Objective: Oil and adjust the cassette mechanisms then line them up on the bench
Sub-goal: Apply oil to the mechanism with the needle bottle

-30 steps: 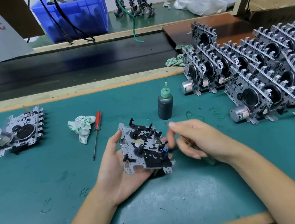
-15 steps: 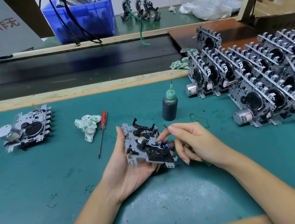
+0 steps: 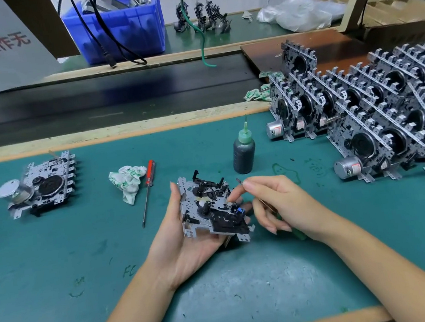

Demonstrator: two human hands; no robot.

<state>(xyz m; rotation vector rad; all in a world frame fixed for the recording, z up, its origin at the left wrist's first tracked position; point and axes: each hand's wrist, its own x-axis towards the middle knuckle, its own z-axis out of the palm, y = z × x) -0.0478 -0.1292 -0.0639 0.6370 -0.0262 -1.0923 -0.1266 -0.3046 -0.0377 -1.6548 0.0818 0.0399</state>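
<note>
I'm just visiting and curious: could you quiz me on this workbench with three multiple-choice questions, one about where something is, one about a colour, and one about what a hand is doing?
1. Where does the oil bottle stand?
A. on the green mat beyond the hands
B. inside the blue crate
C. on the black belt

2. What colour is the screwdriver handle?
A. yellow
B. red
C. black

3. What is the left hand doing?
A. lying flat on the mat
B. gripping the rag
C. holding a cassette mechanism

Answers:
1. A, the bottle is upright on the mat, just past the cassette mechanism.
2. B, the handle beside the rag is red.
3. C, the mechanism rests in its palm while the right hand holds a thin tool at it.
</note>
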